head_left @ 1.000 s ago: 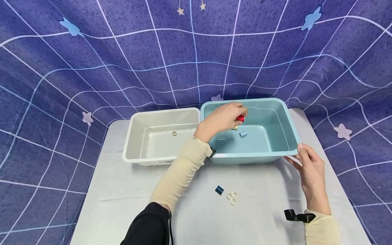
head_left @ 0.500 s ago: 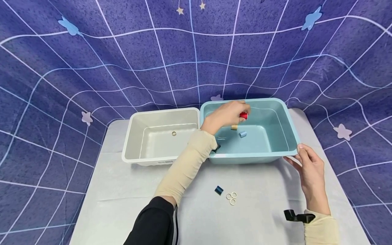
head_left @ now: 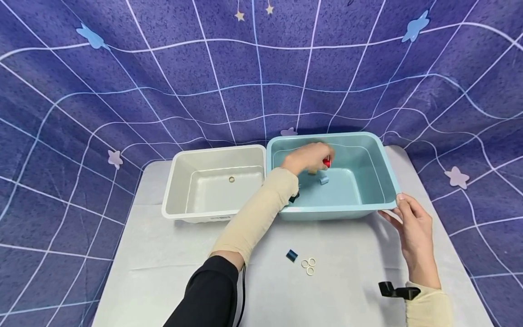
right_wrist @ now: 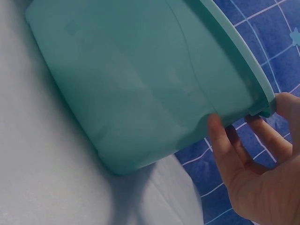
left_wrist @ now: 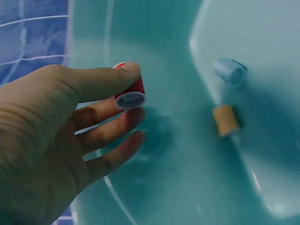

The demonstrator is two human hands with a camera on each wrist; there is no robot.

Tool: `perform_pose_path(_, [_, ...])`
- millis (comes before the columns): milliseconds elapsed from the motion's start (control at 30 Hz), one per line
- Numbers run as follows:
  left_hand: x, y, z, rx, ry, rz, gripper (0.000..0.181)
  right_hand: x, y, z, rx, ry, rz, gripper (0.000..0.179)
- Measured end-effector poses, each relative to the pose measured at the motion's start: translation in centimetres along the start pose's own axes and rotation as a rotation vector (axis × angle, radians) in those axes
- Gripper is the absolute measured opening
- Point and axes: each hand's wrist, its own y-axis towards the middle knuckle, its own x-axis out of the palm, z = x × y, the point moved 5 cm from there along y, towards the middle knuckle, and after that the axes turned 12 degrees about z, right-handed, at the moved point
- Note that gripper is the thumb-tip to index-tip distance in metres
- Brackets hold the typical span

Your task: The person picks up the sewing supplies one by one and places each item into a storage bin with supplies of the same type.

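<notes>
Spool in red [left_wrist: 136, 88], lower than before

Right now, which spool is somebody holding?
The red spool: the left hand pinches it inside the blue-green tub. The tan spool and light-blue spool lie untouched in that tub, and the dark-blue spool lies on the white table.

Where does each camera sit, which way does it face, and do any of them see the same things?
Head: on the person's head, facing forward and down at the white bin and blue-green bin; left hand, right hand and sleeves show.
Left wrist: on that wrist, looking into the blue-green bin; left hand shows, pinching the red spool.
Right wrist: on that wrist, facing the blue-green bin's outside; right hand shows, holding its rim.
Shared: head and left wrist both see the red, light blue and tan spools.
</notes>
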Motion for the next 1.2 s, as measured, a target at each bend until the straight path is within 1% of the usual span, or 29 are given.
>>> perform_pose_path(133, [1.1, 0.6, -0.3, -0.005, 0.018, -0.018, 0.009, 0.1, 0.0, 0.1, -0.002, 0.0, 0.01, 0.027])
perform_pose_path(300, [2.5, 1.5, -0.1, 0.04, 0.135, -0.041, 0.023, 0.1, 0.0, 0.0, -0.004, 0.0, 0.008, 0.028])
perform_pose_path(400, [3.3, 1.9, 0.1, 0.072, 0.18, -0.056, 0.032, 0.0, 0.0, 0.0, -0.007, 0.0, 0.008, 0.029])
perform_pose_path(500, [4.0, 2.1, 0.2, 0.103, 0.22, -0.067, 0.036, 0.0, 0.0, 0.2, -0.003, 0.001, 0.008, 0.028])
perform_pose_path(600, [4.5, 2.2, 0.2, 0.126, 0.274, -0.075, 0.034, 0.0, 0.0, 0.3, -0.001, -0.004, 0.007, 0.028])
perform_pose_path(733, [5.0, 2.5, 0.3, 0.157, 0.334, -0.082, 0.023, -0.1, 0.0, 0.3, -0.01, -0.012, 0.013, 0.028])
perform_pose_path(833, [5.6, 2.8, 0.4, 0.206, 0.375, -0.084, 0.016, -0.1, 0.0, 0.3, -0.013, -0.008, 0.02, 0.028])
perform_pose_path(900, [6.0, 3.1, 0.6, 0.247, 0.404, -0.094, 0.018, -0.2, 0.0, 0.2, -0.011, -0.001, 0.021, 0.027])
perform_pose_path(1000, [6.5, 3.4, 0.7, 0.292, 0.441, -0.115, 0.021, -0.2, 0.0, 0.1, -0.008, 0.006, 0.013, 0.026])
perform_pose_path(1067, [6.8, 3.5, 0.7, 0.303, 0.458, -0.129, 0.021, -0.2, -0.1, 0.1, -0.008, 0.002, 0.007, 0.027])
perform_pose_path(1200, [7.1, 3.8, 0.8, 0.327, 0.504, -0.135, 0.021, -0.1, 0.0, 0.2, -0.007, -0.002, 0.004, 0.028])
